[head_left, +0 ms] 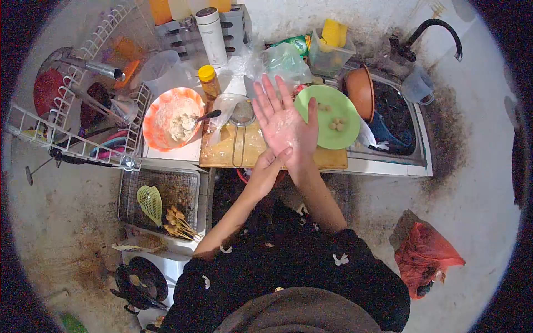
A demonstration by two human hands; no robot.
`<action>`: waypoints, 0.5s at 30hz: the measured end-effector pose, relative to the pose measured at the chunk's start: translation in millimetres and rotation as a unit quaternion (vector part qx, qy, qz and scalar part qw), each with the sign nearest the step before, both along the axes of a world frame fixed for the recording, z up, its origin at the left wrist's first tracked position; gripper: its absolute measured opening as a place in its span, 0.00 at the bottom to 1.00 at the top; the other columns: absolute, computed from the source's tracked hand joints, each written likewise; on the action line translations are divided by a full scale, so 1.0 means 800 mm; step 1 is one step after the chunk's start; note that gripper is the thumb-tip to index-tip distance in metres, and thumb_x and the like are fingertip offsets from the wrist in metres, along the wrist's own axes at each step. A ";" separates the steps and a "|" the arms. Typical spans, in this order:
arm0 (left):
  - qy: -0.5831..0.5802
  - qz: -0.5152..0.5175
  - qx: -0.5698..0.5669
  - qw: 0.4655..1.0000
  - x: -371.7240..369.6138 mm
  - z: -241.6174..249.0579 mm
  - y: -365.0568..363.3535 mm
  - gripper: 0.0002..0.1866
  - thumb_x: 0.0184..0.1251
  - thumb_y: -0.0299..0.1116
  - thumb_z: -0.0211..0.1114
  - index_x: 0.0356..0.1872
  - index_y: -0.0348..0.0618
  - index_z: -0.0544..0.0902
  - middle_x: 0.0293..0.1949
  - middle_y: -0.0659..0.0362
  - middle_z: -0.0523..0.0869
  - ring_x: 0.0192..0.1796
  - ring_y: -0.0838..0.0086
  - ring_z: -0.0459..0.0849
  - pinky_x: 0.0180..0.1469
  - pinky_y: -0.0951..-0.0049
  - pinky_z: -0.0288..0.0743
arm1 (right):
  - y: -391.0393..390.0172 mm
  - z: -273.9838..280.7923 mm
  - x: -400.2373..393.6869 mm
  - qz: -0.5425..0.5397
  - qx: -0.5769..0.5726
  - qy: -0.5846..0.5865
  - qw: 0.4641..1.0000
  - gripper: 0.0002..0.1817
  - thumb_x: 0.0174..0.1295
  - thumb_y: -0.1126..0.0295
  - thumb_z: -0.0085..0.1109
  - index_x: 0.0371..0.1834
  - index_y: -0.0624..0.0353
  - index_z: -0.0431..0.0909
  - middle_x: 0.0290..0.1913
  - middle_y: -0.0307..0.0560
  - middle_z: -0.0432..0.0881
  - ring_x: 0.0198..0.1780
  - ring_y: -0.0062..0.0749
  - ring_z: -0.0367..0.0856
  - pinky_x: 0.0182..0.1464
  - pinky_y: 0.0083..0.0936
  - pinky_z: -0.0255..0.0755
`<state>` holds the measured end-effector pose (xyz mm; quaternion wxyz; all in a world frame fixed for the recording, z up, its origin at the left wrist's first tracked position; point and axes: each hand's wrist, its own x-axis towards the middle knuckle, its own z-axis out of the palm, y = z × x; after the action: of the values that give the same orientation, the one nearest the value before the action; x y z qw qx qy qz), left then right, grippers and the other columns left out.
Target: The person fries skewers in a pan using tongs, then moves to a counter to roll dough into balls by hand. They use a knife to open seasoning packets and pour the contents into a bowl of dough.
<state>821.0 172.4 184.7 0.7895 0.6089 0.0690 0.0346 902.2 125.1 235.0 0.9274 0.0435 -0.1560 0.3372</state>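
My right hand [286,122] is raised palm up over the wooden board [252,150], fingers stretched, with a pale floury smear on the palm. My left hand [266,175] grips it near the wrist, its thumb over the heel of the palm and its other fingers partly hidden. Right of my right hand, a green plate [338,136] carries several small dough balls [336,124]. To the left, an orange-and-white bowl [152,125] contains pale dough [182,127] and a dark-handled spoon [208,115]. A wire-handled strainer [242,114] lies on the board.
A yellow-lidded jar [209,82] and white bottle [211,36] stand behind. At right is a sink [411,155] with a brown bowl [360,91] and black faucet [438,25]. A dish rack [72,150] and a tray [125,194] with skewers [180,225] are at left.
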 end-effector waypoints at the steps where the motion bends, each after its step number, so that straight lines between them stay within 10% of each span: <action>1: -0.011 -0.008 -0.003 1.000 0.001 -0.004 -0.001 0.17 0.63 0.38 0.51 0.45 0.34 0.72 0.39 0.59 0.79 0.41 0.81 0.74 0.46 0.80 0.65 | -0.001 -0.001 0.000 -0.001 -0.001 -0.006 1.000 0.36 0.59 0.43 0.29 0.64 0.59 0.46 0.65 0.51 0.48 0.67 0.40 0.43 0.66 0.35 0.38; 15: -0.062 0.007 0.026 0.998 0.009 -0.007 -0.008 0.17 0.65 0.37 0.48 0.46 0.32 0.71 0.41 0.58 0.78 0.43 0.80 0.73 0.49 0.79 0.64 | -0.009 -0.001 0.010 -0.020 -0.026 -0.022 0.999 0.35 0.59 0.44 0.27 0.65 0.56 0.44 0.65 0.52 0.48 0.67 0.41 0.45 0.65 0.33 0.43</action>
<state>828.0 165.9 179.3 0.7757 0.6257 0.0228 0.0793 910.3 117.5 234.6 0.9310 0.0091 -0.1683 0.3238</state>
